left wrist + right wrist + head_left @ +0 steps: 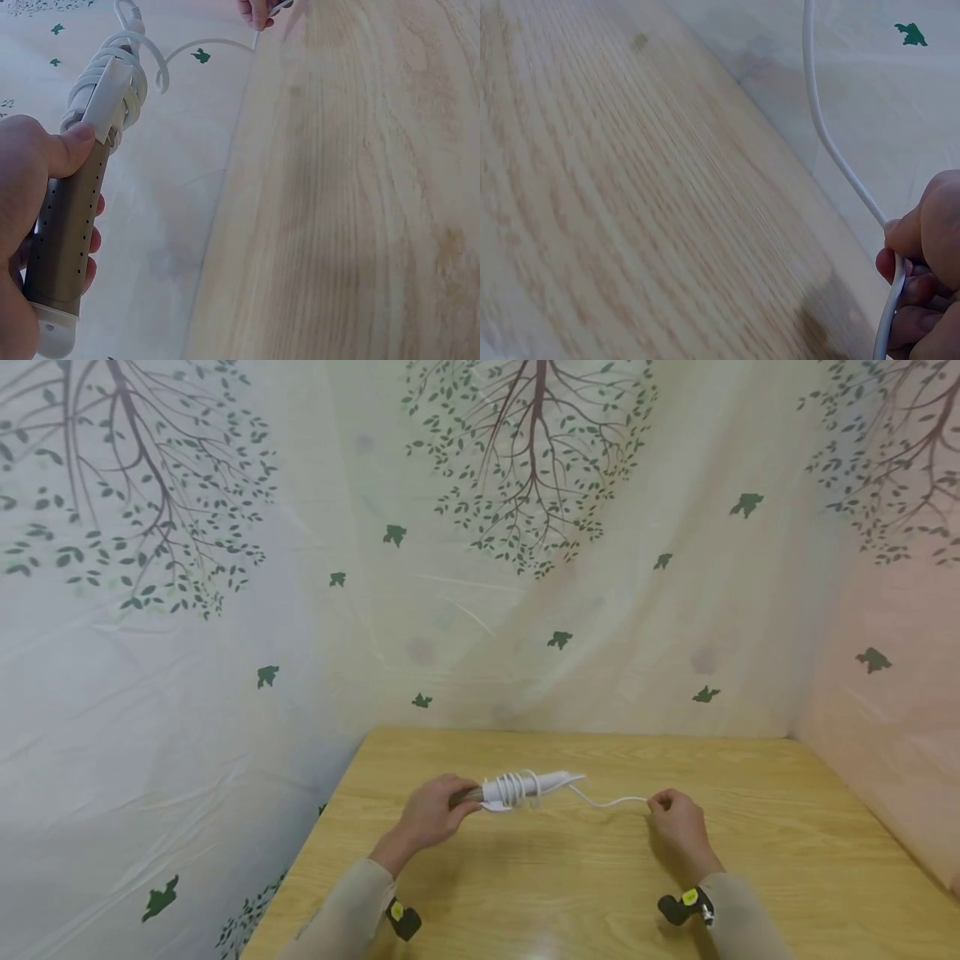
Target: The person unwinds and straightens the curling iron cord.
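Observation:
A curling iron (71, 217) with a brown perforated barrel, a white end cap and a white handle is held above the table. My left hand (435, 812) grips it round the barrel, thumb on top near the white lever (109, 97). Several loops of its white cord (513, 789) are wound about the handle. From the handle's far end the cord runs in a slack curve to my right hand (680, 827), which pinches it between thumb and fingers. In the right wrist view, the cord (832, 142) passes through the fingers and continues below them.
Below both hands lies a wood-grain table (555, 877). Its back edge meets a pale curtain (495, 668) printed with trees and green leaves, and similar cloth hangs at left and right. A black wrist camera (403, 920) is strapped by each sleeve.

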`<state>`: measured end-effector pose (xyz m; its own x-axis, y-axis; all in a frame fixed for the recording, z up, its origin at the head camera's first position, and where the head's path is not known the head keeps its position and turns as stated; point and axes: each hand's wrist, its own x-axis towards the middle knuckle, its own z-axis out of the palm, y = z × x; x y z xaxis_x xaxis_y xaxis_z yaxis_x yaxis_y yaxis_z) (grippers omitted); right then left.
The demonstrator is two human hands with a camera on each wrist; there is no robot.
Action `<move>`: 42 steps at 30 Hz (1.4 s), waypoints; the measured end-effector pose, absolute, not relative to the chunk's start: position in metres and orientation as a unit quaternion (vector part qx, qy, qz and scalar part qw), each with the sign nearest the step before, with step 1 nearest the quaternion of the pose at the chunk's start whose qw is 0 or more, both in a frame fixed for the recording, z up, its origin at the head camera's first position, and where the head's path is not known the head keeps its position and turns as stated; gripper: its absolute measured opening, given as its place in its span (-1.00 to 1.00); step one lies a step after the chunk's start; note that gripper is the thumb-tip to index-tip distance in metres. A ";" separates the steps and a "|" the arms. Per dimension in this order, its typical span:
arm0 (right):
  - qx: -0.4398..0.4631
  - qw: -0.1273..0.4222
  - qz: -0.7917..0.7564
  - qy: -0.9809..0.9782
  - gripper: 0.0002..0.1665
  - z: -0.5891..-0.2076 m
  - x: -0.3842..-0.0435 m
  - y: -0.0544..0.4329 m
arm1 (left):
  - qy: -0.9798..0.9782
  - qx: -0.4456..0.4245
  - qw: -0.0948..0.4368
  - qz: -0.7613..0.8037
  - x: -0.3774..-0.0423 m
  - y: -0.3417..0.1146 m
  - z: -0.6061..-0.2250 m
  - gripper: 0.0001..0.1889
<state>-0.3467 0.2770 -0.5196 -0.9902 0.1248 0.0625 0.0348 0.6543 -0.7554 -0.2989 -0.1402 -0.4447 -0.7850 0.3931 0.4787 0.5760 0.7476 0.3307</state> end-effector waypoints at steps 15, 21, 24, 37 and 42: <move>-0.043 0.047 0.394 -0.917 -0.77 -0.526 -0.346 0.279 | -0.917 -0.252 0.208 -0.228 -0.310 -0.144 -0.435 -0.71; -0.038 0.045 0.384 -0.921 -0.75 -0.526 -0.347 0.282 | -0.920 -0.248 0.207 -0.223 -0.312 -0.143 -0.436 -0.70; -0.035 0.041 0.380 -0.923 -0.75 -0.526 -0.347 0.282 | -0.918 -0.250 0.206 -0.228 -0.312 -0.142 -0.437 -0.70; 0.026 0.139 0.394 -0.908 -0.79 -0.508 -0.342 0.265 | -0.919 -0.254 0.195 -0.232 -0.311 -0.140 -0.439 -0.71; 0.057 0.162 0.425 -0.889 -0.76 -0.491 -0.338 0.250 | -0.917 -0.255 0.202 -0.231 -0.310 -0.140 -0.436 -0.71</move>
<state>-0.3380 0.2495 -0.4909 -0.9411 0.0367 0.3362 -0.2386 0.6323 -0.7370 -0.3097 -0.1404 -0.4363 -0.7892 0.3739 0.4873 0.5601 0.7636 0.3213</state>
